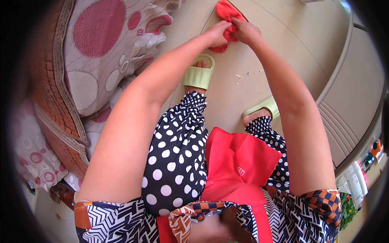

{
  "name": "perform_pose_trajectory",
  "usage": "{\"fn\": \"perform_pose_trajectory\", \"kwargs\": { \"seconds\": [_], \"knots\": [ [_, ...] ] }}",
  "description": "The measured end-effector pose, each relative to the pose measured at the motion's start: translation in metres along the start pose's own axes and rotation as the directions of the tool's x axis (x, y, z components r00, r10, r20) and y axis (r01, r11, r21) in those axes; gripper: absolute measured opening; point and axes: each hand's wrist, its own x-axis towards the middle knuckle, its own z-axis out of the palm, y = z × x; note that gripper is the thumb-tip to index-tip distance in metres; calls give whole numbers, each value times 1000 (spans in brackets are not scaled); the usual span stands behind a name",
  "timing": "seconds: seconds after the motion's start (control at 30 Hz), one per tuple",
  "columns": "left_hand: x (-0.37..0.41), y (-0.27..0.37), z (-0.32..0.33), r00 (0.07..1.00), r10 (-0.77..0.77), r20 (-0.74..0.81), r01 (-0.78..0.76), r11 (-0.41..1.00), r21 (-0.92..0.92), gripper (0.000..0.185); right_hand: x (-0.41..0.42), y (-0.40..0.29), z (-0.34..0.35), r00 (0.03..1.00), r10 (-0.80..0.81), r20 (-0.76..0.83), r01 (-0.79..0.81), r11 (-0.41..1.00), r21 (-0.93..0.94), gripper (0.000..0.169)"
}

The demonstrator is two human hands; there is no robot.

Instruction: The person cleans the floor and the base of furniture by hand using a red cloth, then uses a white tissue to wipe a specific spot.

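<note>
My left hand (218,34) and my right hand (246,31) are side by side at the top of the view, both gripping a bunched red cloth (224,11). The cloth lies low over the tiled floor (225,100), and a dark straight edge shows along its right side. Part of the cloth hangs out beneath my left hand. Below my hands, small clear and green scraps (240,78) lie on the floor between my feet. A pale green slipper (199,76) is just below my left hand; another slipper (261,107) sits lower right. A red apron (240,158) covers my lap.
On the left, a patterned fabric cover (103,60) with pink circles drapes down beside a brown woven mat (50,66). A curved beige cabinet (349,100) stands at the right, near green leaves (348,209) and small items. A pale object (310,1) shows at the top edge.
</note>
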Motion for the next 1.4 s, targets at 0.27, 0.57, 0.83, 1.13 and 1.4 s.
{"fn": "perform_pose_trajectory", "kwargs": {
  "seconds": [0.27, 0.57, 0.83, 1.13, 1.4],
  "knots": [
    [-46, 36, 68, 935, 27, 353, 31, 987, -157, 46, -115, 40, 63, 972, 70, 223, -143, 933, 331, 37],
    [-35, 66, -73, 985, 63, 162, 127, 383, -915, 46, -64, 33, -97, 970, -133, 203, -67, 658, 750, 43],
    [-21, -56, -38, 931, 111, -348, 16, 940, 340, 64, 49, -24, -6, 973, -159, -168, 187, 969, 163, 71],
    [-14, -41, -3, 954, -165, -252, 146, 985, -91, 68, 26, -40, 5, 987, 11, -160, 16, 987, 163, 57],
    [33, 17, 46, 991, 127, 35, -129, 991, 46, 70, -24, 47, 40, 881, 226, -416, -81, 938, 338, 48]
  ]
}}
